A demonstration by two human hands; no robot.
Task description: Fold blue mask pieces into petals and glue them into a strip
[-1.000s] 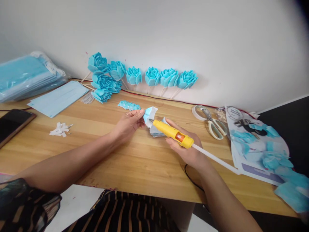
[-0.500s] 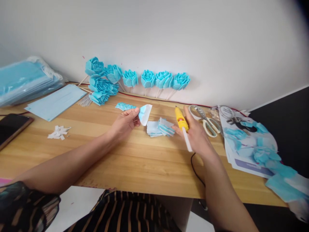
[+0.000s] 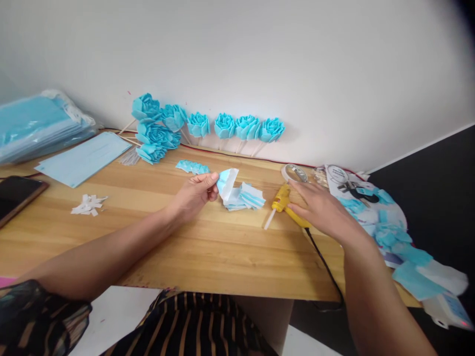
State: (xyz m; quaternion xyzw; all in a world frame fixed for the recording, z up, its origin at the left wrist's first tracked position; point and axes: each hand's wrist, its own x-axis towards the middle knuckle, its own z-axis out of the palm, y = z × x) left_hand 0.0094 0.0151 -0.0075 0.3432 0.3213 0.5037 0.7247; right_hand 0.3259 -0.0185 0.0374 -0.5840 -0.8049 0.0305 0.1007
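Between the thumb and fingers of my left hand (image 3: 195,194) is a folded blue-and-white fabric piece (image 3: 226,183), held up off the table. Right behind it lies a small stack of cut blue-and-white fabric pieces (image 3: 251,196). A yellow glue gun (image 3: 282,198) rests on the wood, its white glue stick (image 3: 270,219) poking toward me. My right hand (image 3: 324,205) is just over and beside the glue gun, fingers stretched out and thumb near its handle. That hand hides the scissors.
Blue fabric flowers on sticks (image 3: 224,125) lean along the wall. A pleated blue strip (image 3: 192,167), white scraps (image 3: 89,204), flat blue sheets (image 3: 83,158) and a phone (image 3: 22,198) lie leftward. Tape (image 3: 294,172) and blue scraps (image 3: 393,235) are rightward; a black cord (image 3: 326,267) crosses the front edge.
The glue gun has gone from my right hand onto the table and turned round. My right hand has shifted right with its fingers extended. My left hand still pinches the fabric piece.
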